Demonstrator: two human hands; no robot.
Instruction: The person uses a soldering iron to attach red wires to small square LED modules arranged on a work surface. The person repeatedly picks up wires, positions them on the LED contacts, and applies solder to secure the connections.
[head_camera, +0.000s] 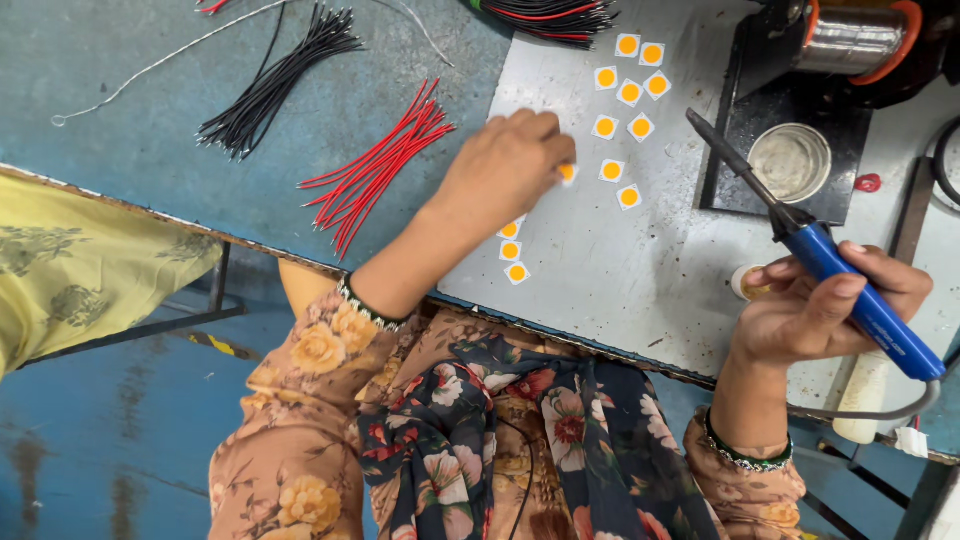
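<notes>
**Small chips under one hand, soldering iron in the other**

We see the left hand (510, 165) curled down on the grey metal sheet (600, 270), its fingertips pinched on one small white square chip with a round yellow centre (568, 172). More chips of the same kind lie scattered on the sheet: a loose cluster (628, 95) beyond the hand and three (511, 250) near the wrist. We judge these chips to be light, thin and stiff, easy to slide on the smooth sheet, and best taken by the white edges, not the yellow face.

The right hand (815, 310) is closed around the blue handle of a soldering iron (860, 300), its dark tip (705, 130) raised over the sheet and clear of the chips.

A small round metal tin (790, 162) sits on a black stand, holding something pale grey; we cannot tell what. A spool of solder wire (850, 40) lies behind it. Bundles of red wires (375, 170) and black wires (275, 85) rest on the blue table (120, 130).
</notes>
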